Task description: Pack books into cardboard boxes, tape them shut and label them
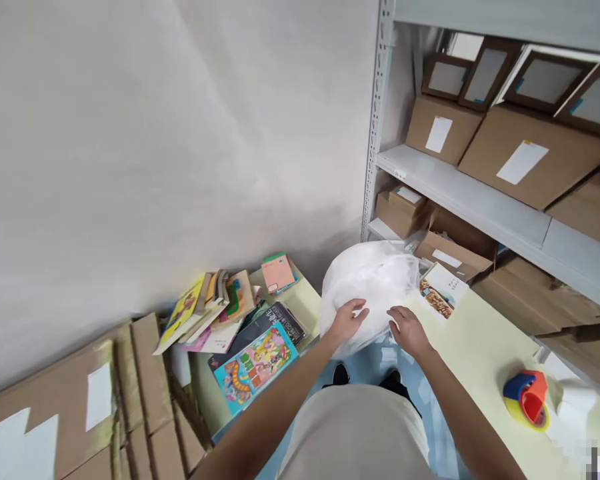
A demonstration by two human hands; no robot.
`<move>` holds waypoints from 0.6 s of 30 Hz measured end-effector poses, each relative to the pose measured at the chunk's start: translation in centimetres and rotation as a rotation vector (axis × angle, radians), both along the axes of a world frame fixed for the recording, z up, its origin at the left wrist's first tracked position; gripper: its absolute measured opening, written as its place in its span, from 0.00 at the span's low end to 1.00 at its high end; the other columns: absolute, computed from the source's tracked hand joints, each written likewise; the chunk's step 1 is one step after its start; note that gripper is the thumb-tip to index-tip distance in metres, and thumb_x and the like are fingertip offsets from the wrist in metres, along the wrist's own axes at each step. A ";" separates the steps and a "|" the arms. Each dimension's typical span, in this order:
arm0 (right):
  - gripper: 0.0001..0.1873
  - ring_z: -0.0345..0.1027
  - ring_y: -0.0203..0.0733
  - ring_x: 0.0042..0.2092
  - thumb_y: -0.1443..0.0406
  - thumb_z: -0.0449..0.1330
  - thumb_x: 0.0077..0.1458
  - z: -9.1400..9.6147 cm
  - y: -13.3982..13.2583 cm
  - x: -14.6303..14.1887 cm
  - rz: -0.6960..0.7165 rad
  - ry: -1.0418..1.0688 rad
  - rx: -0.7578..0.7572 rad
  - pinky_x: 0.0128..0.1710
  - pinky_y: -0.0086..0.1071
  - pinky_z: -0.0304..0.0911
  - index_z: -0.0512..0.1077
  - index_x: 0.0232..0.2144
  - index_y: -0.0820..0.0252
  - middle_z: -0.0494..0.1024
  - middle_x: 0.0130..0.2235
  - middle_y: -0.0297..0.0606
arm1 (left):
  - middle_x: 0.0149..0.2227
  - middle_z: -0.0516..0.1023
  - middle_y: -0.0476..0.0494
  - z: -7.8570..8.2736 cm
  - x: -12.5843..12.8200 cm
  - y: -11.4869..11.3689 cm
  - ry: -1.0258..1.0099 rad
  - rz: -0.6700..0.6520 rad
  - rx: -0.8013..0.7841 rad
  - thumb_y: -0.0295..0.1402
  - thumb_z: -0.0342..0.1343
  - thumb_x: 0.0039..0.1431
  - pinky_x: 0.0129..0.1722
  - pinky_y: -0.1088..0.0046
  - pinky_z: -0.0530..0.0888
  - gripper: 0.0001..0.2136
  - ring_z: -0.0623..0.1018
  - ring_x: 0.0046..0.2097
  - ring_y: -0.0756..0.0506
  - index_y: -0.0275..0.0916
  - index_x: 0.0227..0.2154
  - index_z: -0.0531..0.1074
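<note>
A bulky white translucent plastic bag (375,280) sits at the corner of a pale yellow table (475,347), just in front of me. My left hand (347,320) lies on the bag's near side with fingers stretched out flat. My right hand (407,330) rests beside it on the bag's lower right, fingers curled into the plastic. A book with a food picture (443,290) lies on the table right of the bag, partly under it.
A pile of colourful books (235,320) lies on the table's left wing by the wall. A red, blue and yellow tape dispenser (527,397) sits at right. Metal shelves (480,200) hold cardboard boxes (530,157). Flat cartons (80,407) lean at lower left.
</note>
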State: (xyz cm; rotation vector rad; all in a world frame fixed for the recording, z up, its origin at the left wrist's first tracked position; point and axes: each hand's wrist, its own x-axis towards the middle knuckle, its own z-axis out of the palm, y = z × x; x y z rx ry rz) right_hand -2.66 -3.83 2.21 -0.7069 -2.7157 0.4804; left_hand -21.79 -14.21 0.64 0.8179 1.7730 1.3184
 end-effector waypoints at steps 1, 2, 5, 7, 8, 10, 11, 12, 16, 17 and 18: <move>0.18 0.72 0.51 0.50 0.70 0.51 0.60 0.6 0.7 -1.1 -0.005 -0.028 0.007 0.53 0.47 0.68 0.76 0.48 0.58 0.79 0.48 0.48 | 0.48 0.81 0.37 -0.2 -0.2 0.3 -0.005 -0.014 -0.011 0.45 0.64 0.50 0.50 0.56 0.76 0.17 0.79 0.51 0.37 0.41 0.40 0.77; 0.18 0.72 0.52 0.52 0.69 0.52 0.61 1.1 1.4 -2.3 -0.012 -0.063 0.012 0.55 0.48 0.67 0.76 0.49 0.58 0.78 0.49 0.49 | 0.49 0.80 0.38 -0.5 -0.4 0.5 -0.007 -0.024 -0.023 0.44 0.64 0.50 0.52 0.56 0.76 0.16 0.79 0.51 0.37 0.41 0.40 0.78; 0.18 0.66 0.54 0.60 0.63 0.53 0.63 1.5 3.9 -6.2 -0.037 -0.232 0.004 0.61 0.49 0.59 0.76 0.51 0.59 0.74 0.57 0.52 | 0.48 0.81 0.39 -1.3 -0.5 0.8 -0.015 -0.028 -0.047 0.41 0.66 0.48 0.58 0.53 0.71 0.15 0.78 0.53 0.36 0.42 0.39 0.78; 0.20 0.57 0.57 0.66 0.59 0.53 0.65 0.9 5.3 -8.6 -0.049 -0.386 -0.035 0.65 0.51 0.51 0.77 0.50 0.62 0.68 0.63 0.54 | 0.47 0.81 0.38 -1.5 -0.7 0.6 -0.032 -0.016 -0.053 0.41 0.66 0.47 0.58 0.52 0.71 0.14 0.78 0.52 0.35 0.42 0.37 0.79; 0.21 0.51 0.58 0.69 0.57 0.52 0.65 0.4 5.9 -9.7 -0.064 -0.468 -0.061 0.67 0.53 0.46 0.78 0.49 0.63 0.64 0.65 0.55 | 0.47 0.81 0.38 -1.6 -0.8 0.4 -0.038 -0.010 -0.057 0.41 0.67 0.47 0.58 0.52 0.71 0.14 0.78 0.52 0.34 0.42 0.37 0.79; 0.24 0.42 0.59 0.72 0.54 0.52 0.65 -0.5 7.0 -11.2 -0.109 -0.598 -0.110 0.68 0.57 0.37 0.79 0.46 0.64 0.59 0.68 0.55 | 0.47 0.81 0.37 -1.5 -1.2 -0.1 -0.044 0.005 -0.066 0.41 0.67 0.46 0.56 0.53 0.73 0.15 0.79 0.51 0.34 0.42 0.37 0.79; 0.24 0.40 0.60 0.72 0.53 0.52 0.64 -0.9 7.4 -11.7 -0.133 -0.636 -0.124 0.68 0.59 0.34 0.80 0.45 0.64 0.58 0.68 0.54 | 0.48 0.81 0.37 -1.4 -1.4 -0.3 -0.043 0.015 -0.068 0.42 0.67 0.46 0.55 0.54 0.74 0.15 0.79 0.51 0.34 0.42 0.37 0.79; 0.24 0.39 0.61 0.72 0.52 0.53 0.63 -1.2 7.8 -12.0 -0.152 -0.649 -0.132 0.68 0.60 0.32 0.80 0.46 0.64 0.58 0.68 0.55 | 0.48 0.81 0.38 -1.4 -1.7 -0.5 -0.042 0.025 -0.069 0.43 0.67 0.46 0.53 0.56 0.74 0.16 0.79 0.51 0.34 0.42 0.37 0.79; 0.22 0.51 0.62 0.69 0.60 0.58 0.59 -0.9 8.5 -12.0 -0.164 -0.560 -0.131 0.66 0.64 0.36 0.76 0.51 0.66 0.63 0.65 0.59 | 0.48 0.81 0.38 -1.2 -2.7 -0.6 -0.027 0.045 -0.061 0.44 0.65 0.46 0.52 0.56 0.75 0.17 0.80 0.50 0.34 0.42 0.38 0.79; 0.21 0.55 0.60 0.67 0.62 0.58 0.59 -0.5 8.4 -11.8 -0.155 -0.521 -0.133 0.65 0.65 0.39 0.75 0.52 0.65 0.66 0.64 0.58 | 0.48 0.81 0.37 -1.1 -2.9 -0.4 -0.021 0.043 -0.057 0.44 0.65 0.46 0.52 0.55 0.75 0.17 0.79 0.50 0.34 0.41 0.38 0.79; 0.19 0.59 0.58 0.65 0.64 0.57 0.59 0.0 8.3 -11.7 -0.139 -0.476 -0.136 0.64 0.65 0.42 0.75 0.51 0.63 0.68 0.63 0.56 | 0.48 0.81 0.37 -1.0 -3.0 -0.1 -0.017 0.038 -0.052 0.43 0.65 0.46 0.53 0.54 0.74 0.17 0.79 0.51 0.34 0.41 0.38 0.78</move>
